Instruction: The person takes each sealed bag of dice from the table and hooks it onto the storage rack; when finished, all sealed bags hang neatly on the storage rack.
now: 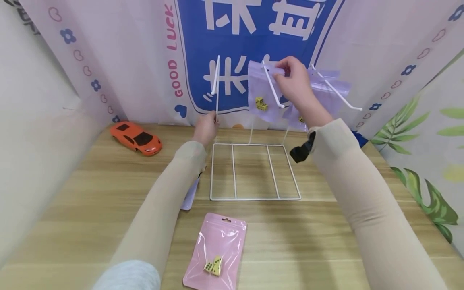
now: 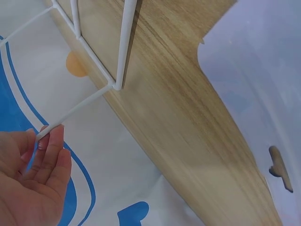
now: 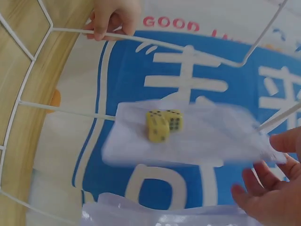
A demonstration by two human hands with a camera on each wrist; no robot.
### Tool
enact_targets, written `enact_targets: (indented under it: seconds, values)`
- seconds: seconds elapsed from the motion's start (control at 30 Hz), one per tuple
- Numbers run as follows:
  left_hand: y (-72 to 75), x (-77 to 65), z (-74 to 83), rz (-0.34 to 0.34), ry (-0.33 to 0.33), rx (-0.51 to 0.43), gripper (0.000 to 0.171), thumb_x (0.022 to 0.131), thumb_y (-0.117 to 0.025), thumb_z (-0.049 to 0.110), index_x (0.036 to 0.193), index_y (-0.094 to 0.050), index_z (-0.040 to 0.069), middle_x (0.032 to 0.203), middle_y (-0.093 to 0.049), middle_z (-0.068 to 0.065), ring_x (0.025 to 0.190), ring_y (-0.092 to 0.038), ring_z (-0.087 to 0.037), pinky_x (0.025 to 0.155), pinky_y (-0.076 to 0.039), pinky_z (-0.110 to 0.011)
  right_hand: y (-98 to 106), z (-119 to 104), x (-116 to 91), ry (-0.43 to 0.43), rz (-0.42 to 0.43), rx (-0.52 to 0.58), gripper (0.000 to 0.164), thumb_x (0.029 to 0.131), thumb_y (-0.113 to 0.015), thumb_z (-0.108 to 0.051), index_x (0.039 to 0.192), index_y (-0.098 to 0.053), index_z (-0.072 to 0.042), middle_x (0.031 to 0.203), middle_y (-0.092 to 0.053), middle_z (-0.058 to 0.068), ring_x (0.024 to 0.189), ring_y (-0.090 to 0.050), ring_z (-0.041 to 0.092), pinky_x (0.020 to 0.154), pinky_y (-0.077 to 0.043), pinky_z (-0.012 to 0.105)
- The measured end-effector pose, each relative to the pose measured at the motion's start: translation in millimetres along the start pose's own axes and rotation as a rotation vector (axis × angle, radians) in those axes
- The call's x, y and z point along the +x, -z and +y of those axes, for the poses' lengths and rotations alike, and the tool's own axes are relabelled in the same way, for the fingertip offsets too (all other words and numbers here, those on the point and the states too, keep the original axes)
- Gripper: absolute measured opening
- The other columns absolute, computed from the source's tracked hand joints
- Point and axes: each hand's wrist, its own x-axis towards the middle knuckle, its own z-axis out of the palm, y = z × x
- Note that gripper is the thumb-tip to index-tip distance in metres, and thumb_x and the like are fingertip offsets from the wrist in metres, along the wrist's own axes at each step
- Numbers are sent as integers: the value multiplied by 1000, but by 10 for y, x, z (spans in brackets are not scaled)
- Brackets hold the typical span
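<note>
A white wire display rack (image 1: 255,199) with long hooks stands at the back of the table. My left hand (image 1: 206,128) pinches its left upright wire (image 2: 75,109) low down. On the middle hook (image 1: 272,88) hangs a light purple zip bag (image 1: 256,80) with yellow dice (image 1: 261,104) inside. My right hand (image 1: 295,80) pinches that bag's top edge between thumb and fingers, beside the hook. In the right wrist view the bag looks blurred. More purple bags (image 1: 331,90) hang from the right hook, partly hidden behind my right hand and wrist.
A pink zip bag (image 1: 228,237) with yellow dice lies in front of the rack. Another purple bag (image 1: 189,198) shows under my left forearm. An orange toy car (image 1: 137,139) sits at the back left. Behind the rack hangs a printed cloth (image 1: 145,80).
</note>
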Motion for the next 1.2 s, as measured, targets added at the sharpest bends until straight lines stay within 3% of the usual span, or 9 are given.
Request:
enact_targets:
  seconds: [0.17, 0.37, 0.5, 0.67, 0.83, 0.97, 1.2]
  values:
    - [-18, 10, -1, 4, -2, -9, 4, 89, -53, 5, 90, -51, 2, 86, -58, -11, 78, -54, -25, 71, -45, -36, 78, 116, -313, 148, 58, 67, 20, 86, -53, -4, 103, -53, 5, 108, -48, 10, 103, -46, 20, 85, -38, 26]
    - [4, 52, -25, 21, 5, -16, 4, 90, -51, 7, 91, -52, 3, 87, -59, -12, 78, -55, -25, 70, -45, -37, 82, 294, -701, 152, 8, 96, 14, 87, -52, -1, 99, -52, 6, 96, -51, 11, 89, -48, 19, 75, -43, 26]
    - [0, 67, -16, 1, 7, -27, 5, 91, -50, 7, 92, -52, 3, 88, -59, -11, 77, -54, -25, 70, -45, -37, -22, 441, -960, 193, -160, 41, 11, 86, -54, 1, 95, -51, 6, 87, -55, 14, 80, -50, 22, 71, -43, 29]
    - [-46, 46, -9, -12, 14, -26, 7, 91, -49, 7, 94, -52, 2, 89, -59, -12, 78, -54, -25, 70, -45, -37, -365, 516, -1408, 292, -534, -140, 8, 85, -60, -9, 86, -57, -1, 74, -56, 5, 67, -52, 17, 62, -46, 28]
    - [-44, 47, 1, -19, 20, -28, 7, 92, -49, 8, 95, -52, 2, 90, -59, -12, 78, -54, -25, 70, -45, -37, -755, 500, -1859, 298, -871, -371, 28, 82, -64, -30, 91, -58, -4, 77, -55, -1, 67, -50, 11, 63, -44, 26]
    - [-52, 59, -3, -14, 20, -34, 7, 92, -49, 8, 95, -52, 3, 89, -59, -12, 78, -54, -25, 71, -45, -37, -955, 523, -2038, 286, -982, -488, 43, 76, -68, -44, 92, -55, -6, 77, -51, -1, 67, -49, 12, 62, -44, 26]
    - [-64, 47, -3, -24, 39, -28, 6, 91, -49, 8, 95, -52, 4, 90, -59, -12, 79, -55, -25, 72, -46, -37, -1141, 532, -2153, 310, -993, -639, 69, 67, -71, -51, 116, -52, -7, 101, -53, 5, 84, -55, 19, 74, -47, 30]
